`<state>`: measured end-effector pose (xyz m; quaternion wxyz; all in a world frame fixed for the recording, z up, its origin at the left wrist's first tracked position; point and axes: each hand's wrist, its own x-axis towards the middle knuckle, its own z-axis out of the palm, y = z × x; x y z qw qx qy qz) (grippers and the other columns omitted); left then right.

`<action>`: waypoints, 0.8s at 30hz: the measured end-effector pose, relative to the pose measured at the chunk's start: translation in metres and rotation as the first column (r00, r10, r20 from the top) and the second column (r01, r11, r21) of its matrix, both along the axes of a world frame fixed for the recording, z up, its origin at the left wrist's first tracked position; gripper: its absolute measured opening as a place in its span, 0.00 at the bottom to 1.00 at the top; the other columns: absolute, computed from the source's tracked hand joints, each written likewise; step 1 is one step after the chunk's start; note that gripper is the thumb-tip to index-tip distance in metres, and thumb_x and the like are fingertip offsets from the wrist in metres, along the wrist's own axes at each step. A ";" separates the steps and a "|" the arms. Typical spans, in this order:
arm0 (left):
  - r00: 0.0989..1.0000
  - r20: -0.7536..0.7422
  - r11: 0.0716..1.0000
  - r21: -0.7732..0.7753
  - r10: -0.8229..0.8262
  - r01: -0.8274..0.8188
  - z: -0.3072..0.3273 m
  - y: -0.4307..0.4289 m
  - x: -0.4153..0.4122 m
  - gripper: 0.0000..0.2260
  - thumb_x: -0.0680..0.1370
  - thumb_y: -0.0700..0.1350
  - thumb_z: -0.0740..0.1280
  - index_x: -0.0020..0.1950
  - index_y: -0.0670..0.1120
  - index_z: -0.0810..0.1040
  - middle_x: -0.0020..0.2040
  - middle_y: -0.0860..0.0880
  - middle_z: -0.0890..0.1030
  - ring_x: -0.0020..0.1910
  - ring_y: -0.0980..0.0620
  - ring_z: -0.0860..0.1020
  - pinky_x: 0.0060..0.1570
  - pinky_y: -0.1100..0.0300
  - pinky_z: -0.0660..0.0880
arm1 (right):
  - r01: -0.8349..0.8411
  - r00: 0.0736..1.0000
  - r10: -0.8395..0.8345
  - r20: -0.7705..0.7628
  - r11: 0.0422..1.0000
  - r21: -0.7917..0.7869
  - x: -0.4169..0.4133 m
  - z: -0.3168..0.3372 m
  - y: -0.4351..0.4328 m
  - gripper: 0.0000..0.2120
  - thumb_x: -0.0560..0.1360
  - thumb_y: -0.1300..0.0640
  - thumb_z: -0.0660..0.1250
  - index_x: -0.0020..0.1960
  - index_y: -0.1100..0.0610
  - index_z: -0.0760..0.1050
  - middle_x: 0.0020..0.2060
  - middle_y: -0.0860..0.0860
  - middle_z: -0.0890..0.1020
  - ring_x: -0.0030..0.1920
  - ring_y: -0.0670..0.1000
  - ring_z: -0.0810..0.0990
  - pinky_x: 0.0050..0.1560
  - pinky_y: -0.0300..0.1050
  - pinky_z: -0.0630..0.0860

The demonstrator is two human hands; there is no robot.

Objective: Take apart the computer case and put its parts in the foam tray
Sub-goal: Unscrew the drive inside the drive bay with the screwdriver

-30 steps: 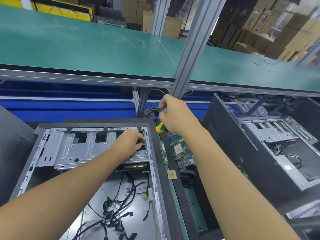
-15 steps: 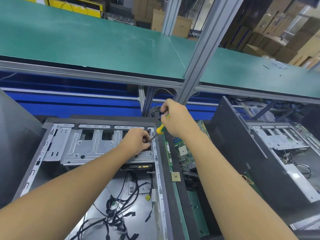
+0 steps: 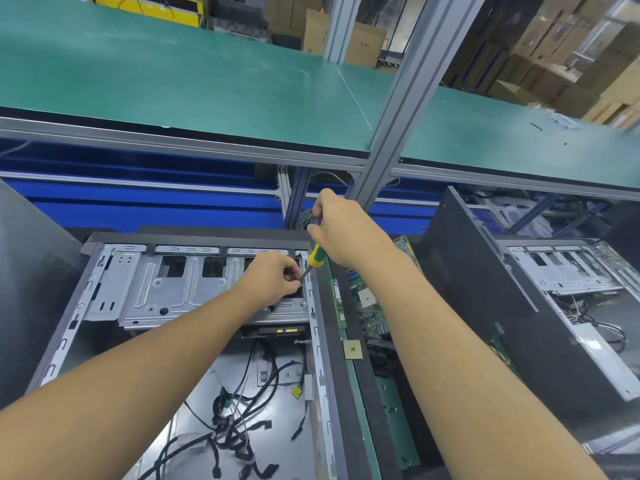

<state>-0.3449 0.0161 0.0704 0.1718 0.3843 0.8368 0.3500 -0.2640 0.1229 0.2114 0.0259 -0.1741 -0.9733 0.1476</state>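
Under a green-matted bench shelf (image 3: 173, 81), the open grey metal computer case (image 3: 74, 327) lies on its side, in front. The left hand (image 3: 273, 280) rests on its silver drive cage (image 3: 173, 292), fingers curled, pinching the shaft tip of a yellow-and-green-handled screwdriver (image 3: 316, 258), whose handle the right hand (image 3: 341, 230) grips in a fist. A green motherboard (image 3: 367, 299) lies just right.

bright, even light, hardly a hard shadow. the green shelf (image 3: 173, 81) carries a soft pale sheen; the case (image 3: 104, 271) below it sits dimmer. the wide lens bends the post (image 3: 398, 116) and stretches my forearms (image 3: 138, 393) at the bottom edge. boxes (image 3: 554, 64) top right are smeared and blurry.
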 end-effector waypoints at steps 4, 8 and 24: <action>1.000 0.012 1.000 -0.008 -0.002 0.002 -0.001 0.001 -0.001 0.02 0.74 0.38 0.73 0.43 0.45 0.83 0.40 0.50 0.82 0.37 0.56 0.77 0.37 0.75 0.68 | -0.051 0.998 0.051 0.023 0.999 0.003 -0.003 0.003 -0.006 0.10 0.82 0.54 0.64 0.53 0.57 0.64 0.36 0.49 0.70 0.32 0.47 0.68 0.29 0.42 0.60; 1.000 0.010 1.000 -0.017 -0.007 0.007 -0.001 0.002 -0.001 0.03 0.75 0.39 0.72 0.46 0.46 0.84 0.39 0.52 0.80 0.36 0.58 0.76 0.35 0.75 0.67 | 0.036 0.996 -0.038 0.076 0.999 0.026 -0.007 0.010 -0.004 0.15 0.83 0.47 0.60 0.53 0.57 0.59 0.36 0.51 0.69 0.31 0.49 0.68 0.28 0.45 0.60; 1.000 0.018 0.998 -0.060 -0.025 0.026 -0.002 0.000 -0.007 0.05 0.75 0.41 0.73 0.43 0.52 0.83 0.36 0.58 0.79 0.35 0.58 0.78 0.35 0.73 0.71 | 0.060 0.939 -0.093 0.330 0.992 0.107 -0.011 0.025 -0.008 0.21 0.83 0.43 0.58 0.66 0.59 0.63 0.53 0.54 0.70 0.44 0.57 0.74 0.36 0.49 0.67</action>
